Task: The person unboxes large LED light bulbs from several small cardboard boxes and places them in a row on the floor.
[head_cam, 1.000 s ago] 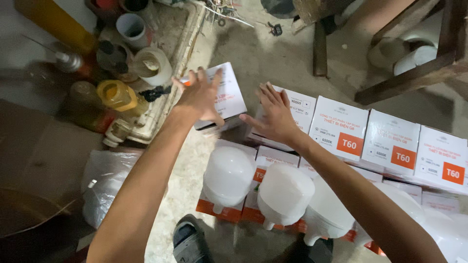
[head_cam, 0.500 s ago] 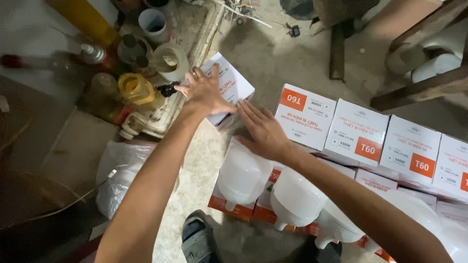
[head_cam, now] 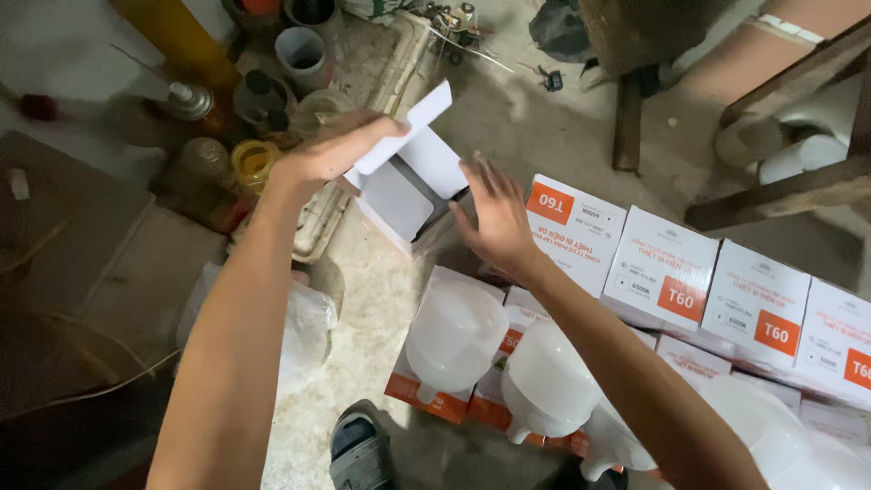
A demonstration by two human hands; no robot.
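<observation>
The left hand (head_cam: 331, 150) grips the flap of an open white carton (head_cam: 408, 181) held above the floor (head_cam: 381, 299); the right hand (head_cam: 494, 213) rests open-fingered against it. White-and-orange boxes (head_cam: 662, 272) line up right, beside white bulbs (head_cam: 454, 331).

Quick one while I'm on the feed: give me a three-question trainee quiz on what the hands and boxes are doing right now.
1. True or false: the white box near the left hand has its top flap open.
2. Which hand has its grip on that box? A) left B) right C) both
3. Fill in: the large white bulbs stand on orange and white ____.

Key
1. True; the flap stands up and the inside shows.
2. A; the left hand holds it at the flap, while the right hand hovers beside it with fingers spread, and touch cannot be confirmed.
3. Boxes; more closed ones sit in a row to the right.
</observation>
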